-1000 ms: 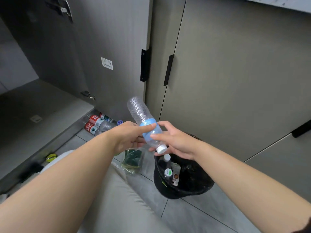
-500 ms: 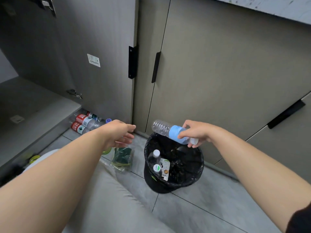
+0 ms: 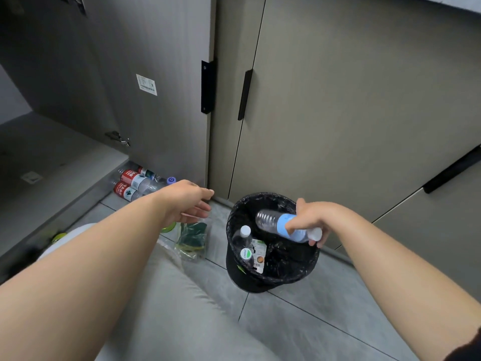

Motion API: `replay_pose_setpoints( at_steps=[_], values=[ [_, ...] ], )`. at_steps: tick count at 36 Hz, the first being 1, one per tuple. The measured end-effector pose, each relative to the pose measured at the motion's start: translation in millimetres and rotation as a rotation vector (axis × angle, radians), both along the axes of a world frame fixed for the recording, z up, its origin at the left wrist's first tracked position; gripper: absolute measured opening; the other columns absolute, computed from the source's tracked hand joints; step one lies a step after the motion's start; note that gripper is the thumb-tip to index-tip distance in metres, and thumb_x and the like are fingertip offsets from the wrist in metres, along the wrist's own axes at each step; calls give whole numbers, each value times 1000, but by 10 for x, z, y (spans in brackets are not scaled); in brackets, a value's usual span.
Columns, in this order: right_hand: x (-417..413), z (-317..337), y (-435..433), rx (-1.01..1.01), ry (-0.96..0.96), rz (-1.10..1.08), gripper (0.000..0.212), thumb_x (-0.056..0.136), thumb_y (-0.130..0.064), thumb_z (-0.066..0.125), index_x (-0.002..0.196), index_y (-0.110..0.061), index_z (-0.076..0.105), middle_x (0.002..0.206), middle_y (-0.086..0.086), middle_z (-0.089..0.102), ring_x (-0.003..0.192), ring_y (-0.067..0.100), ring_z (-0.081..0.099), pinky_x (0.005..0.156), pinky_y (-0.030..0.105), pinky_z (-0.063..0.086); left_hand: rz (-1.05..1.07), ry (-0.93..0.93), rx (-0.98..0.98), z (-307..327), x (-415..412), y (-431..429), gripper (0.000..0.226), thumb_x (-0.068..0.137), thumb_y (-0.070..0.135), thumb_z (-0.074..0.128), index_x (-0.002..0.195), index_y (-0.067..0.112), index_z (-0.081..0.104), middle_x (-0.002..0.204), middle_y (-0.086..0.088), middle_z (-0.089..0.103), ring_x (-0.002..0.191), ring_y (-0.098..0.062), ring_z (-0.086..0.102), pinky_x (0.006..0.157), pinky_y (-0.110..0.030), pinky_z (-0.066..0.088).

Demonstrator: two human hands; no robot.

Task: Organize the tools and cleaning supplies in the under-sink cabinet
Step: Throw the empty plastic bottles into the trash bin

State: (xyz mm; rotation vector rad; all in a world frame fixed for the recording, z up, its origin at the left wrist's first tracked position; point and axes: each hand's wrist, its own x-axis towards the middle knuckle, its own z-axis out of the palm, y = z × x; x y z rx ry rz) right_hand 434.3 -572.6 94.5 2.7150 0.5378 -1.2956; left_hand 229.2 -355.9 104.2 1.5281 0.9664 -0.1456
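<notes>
Grey tile floor [image 3: 299, 321], cabinet fronts [image 3: 351, 113] behind. Both forearms reach forward over a grey-trousered leg [image 3: 161, 308]. Right hand [image 3: 309, 220] palm down, fingers curled round a clear bottle [image 3: 273, 222] at its blue label. The bottle lies near level above the mouth of the black bin [image 3: 244, 282], cap end over the right rim. Left hand [image 3: 187, 201] extended, fingers loose and slightly spread, holding nothing, above a bagged green sponge [image 3: 192, 238]. Farther off, red-labelled bottles [image 3: 132, 183] lie on the floor below the open door [image 3: 156, 126].
</notes>
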Motion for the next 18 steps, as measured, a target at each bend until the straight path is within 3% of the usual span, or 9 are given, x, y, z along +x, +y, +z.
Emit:
replay_pose_setpoints(
  at_steps=[4, 7, 12, 15, 18],
  values=[
    [-141, -201, 5, -91, -68, 94, 58, 74, -28, 67, 123, -14, 39, 109, 16, 58, 80, 29, 75, 76, 42, 62, -19, 7, 11, -2, 17, -19, 27, 101, 33, 59, 115, 11, 64, 92, -7, 72, 81, -23, 71, 75, -34, 55],
    [-265, -452, 43, -66, -144, 162, 49, 77, -36, 68, 117, -10, 57, 105, 12, 65, 84, 26, 74, 74, 37, 63, -27, 11, 17, -1, 21, -30, 26, 101, 33, 59, 114, 11, 64, 94, -8, 72, 85, -24, 72, 81, -37, 56],
    [-459, -866, 44, -19, -182, 251, 49, 79, -38, 66, 119, -12, 54, 117, 12, 61, 88, 27, 64, 69, 33, 55, -28, 24, 28, 0, -5, -14, 26, 101, 34, 59, 115, 12, 63, 98, -9, 74, 90, -26, 73, 90, -42, 57],
    [-550, -1048, 60, -14, -114, 214, 42, 81, -38, 64, 114, -14, 57, 114, 11, 62, 92, 27, 69, 73, 34, 60, -15, 31, 26, -12, -30, 5, 26, 101, 33, 59, 116, 13, 62, 98, -10, 74, 89, -25, 73, 90, -42, 57],
    [-607, -1166, 99, 4, -21, 133, 31, 86, -35, 61, 107, -13, 61, 104, 12, 69, 77, 28, 73, 71, 38, 64, -15, 39, 28, -17, -46, 23, 25, 101, 33, 60, 116, 13, 61, 99, -10, 74, 87, -24, 72, 86, -39, 57]
  ],
)
